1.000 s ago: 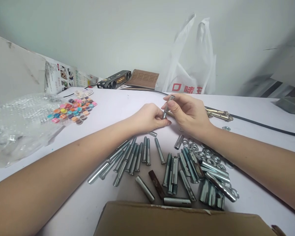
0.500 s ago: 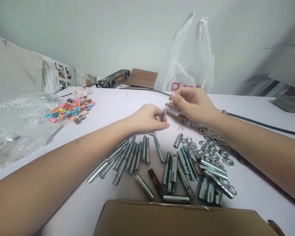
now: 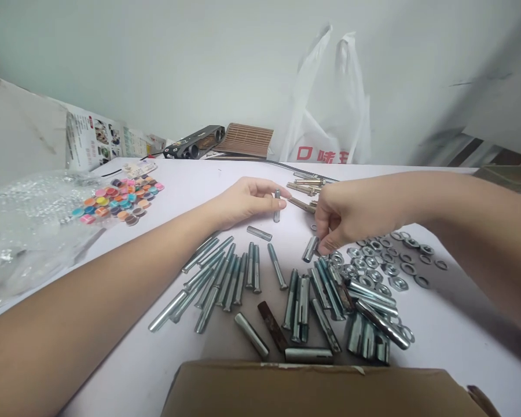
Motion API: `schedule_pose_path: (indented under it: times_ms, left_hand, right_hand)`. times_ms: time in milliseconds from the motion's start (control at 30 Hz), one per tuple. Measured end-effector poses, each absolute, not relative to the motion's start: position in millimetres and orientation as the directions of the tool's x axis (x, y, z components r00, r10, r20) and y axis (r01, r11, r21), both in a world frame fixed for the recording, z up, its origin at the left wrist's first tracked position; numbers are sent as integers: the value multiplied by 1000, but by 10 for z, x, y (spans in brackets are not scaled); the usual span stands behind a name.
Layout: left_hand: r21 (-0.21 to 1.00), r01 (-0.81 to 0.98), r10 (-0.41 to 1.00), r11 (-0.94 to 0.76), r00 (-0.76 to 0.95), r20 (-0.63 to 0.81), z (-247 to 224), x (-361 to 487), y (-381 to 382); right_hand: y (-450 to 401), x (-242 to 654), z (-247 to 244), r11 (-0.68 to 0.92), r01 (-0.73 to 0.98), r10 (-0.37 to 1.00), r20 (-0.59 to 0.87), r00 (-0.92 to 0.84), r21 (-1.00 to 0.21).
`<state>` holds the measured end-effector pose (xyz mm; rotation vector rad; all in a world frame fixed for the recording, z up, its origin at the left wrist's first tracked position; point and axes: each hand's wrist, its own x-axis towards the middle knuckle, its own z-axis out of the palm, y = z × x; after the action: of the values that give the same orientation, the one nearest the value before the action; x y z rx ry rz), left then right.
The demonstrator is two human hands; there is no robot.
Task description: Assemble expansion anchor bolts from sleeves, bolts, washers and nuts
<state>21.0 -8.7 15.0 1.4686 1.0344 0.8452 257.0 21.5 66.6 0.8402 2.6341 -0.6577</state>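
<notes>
My left hand (image 3: pixel 249 202) pinches a bolt (image 3: pixel 277 207), held upright between thumb and fingers just above the table. My right hand (image 3: pixel 341 217) reaches down with thumb and fingertips together beside a short metal sleeve (image 3: pixel 310 249); what they grip, if anything, is hidden. Below it lie washers and nuts (image 3: pixel 373 260), spread to the right. Blue-silver bolts (image 3: pixel 229 281) lie in a row at centre left. Slotted sleeves (image 3: pixel 304 301) and more bolts are grouped at centre right. Another sleeve (image 3: pixel 259 233) lies under my left hand.
A cardboard box (image 3: pixel 304 394) stands at the near edge. Several assembled anchor bolts (image 3: pixel 306 188) lie behind my right hand. Colourful discs (image 3: pixel 125 200) and clear plastic wrap (image 3: pixel 26 226) are at left; a white plastic bag (image 3: pixel 330 116) stands at the back.
My right hand has come down and nearer, from the assembled anchors to the washers and sleeve. My left hand has moved slightly left, and its bolt is now more upright.
</notes>
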Motion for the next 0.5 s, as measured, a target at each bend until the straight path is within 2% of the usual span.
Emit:
schedule_pose_path:
  times_ms: [267, 400, 500]
  left_hand:
    - [931, 342, 886, -128, 461, -47, 171, 204, -97]
    - [890, 417, 871, -185, 489, -48, 178, 194, -106]
    - [868, 450, 865, -208, 499, -51, 170, 182, -108]
  right_hand:
    - [277, 2580, 646, 700, 609, 466, -407, -786, -374]
    - [321, 2571, 707, 559, 584, 579, -227, -783, -589]
    - [299, 2502, 669, 431, 533, 702, -101, -705, -728]
